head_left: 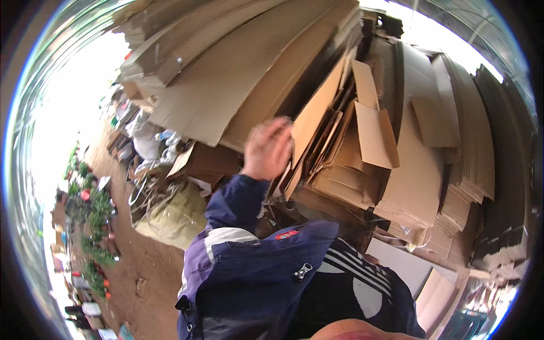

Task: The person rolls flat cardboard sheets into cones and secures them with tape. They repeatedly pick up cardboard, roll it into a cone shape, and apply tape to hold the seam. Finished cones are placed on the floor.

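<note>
My left hand [267,149], in a navy sleeve, is raised beside a stack of folded cardboard boxes [326,136]. Motion blurs it, but its fingers look stretched out and hold nothing I can see. The fingertips lie at the edge of a light brown cardboard sheet [313,116]; whether they touch it I cannot tell. Loose flaps [375,133] stick out of the stack. A sliver of skin behind my dark striped sleeve [362,266] may be my right hand [372,259]; its fingers are hidden.
Large flat cardboard sheets [221,85] lean overhead at the left, and more stacked sheets [419,147] stand at the right. A yellowish sack [175,215] and plastic bags [146,136] lie on the brown ground [141,283]. Potted plants [96,221] line the far left. A white board [402,263] leans low at right.
</note>
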Demonstrator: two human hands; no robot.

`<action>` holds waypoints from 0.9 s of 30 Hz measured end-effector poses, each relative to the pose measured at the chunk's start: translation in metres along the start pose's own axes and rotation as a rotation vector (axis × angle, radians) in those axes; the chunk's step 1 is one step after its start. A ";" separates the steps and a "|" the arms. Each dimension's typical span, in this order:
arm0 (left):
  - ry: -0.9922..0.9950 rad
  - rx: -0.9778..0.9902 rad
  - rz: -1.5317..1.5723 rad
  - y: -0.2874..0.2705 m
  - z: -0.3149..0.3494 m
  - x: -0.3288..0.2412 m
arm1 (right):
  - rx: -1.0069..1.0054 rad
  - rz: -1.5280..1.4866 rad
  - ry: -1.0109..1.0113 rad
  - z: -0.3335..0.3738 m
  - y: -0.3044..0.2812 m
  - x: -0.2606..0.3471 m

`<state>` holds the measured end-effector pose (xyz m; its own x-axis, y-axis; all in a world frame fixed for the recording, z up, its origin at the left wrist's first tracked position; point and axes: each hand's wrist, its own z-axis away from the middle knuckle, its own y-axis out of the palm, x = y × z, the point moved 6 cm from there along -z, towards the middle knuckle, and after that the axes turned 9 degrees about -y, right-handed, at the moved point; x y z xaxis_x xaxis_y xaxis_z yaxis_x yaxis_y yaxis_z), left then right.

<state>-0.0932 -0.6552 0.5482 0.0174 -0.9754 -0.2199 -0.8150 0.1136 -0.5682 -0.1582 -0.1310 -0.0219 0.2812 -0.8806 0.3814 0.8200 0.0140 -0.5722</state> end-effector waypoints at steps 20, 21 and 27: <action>-0.184 -0.046 -0.171 -0.096 0.046 0.197 | -0.664 -0.315 -0.449 0.066 -0.227 0.159; -0.152 -0.088 -0.164 -0.102 0.038 0.198 | -0.645 -0.444 -0.376 0.069 -0.238 0.169; -0.073 -0.440 -0.069 -0.149 -0.051 0.223 | -0.872 -0.306 -0.785 0.125 -0.342 0.385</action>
<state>0.0027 -0.8993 0.6242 0.1080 -0.9602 -0.2576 -0.9790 -0.0576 -0.1956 -0.2679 -0.4156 0.4109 0.6084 -0.2608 0.7495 0.3789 -0.7344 -0.5631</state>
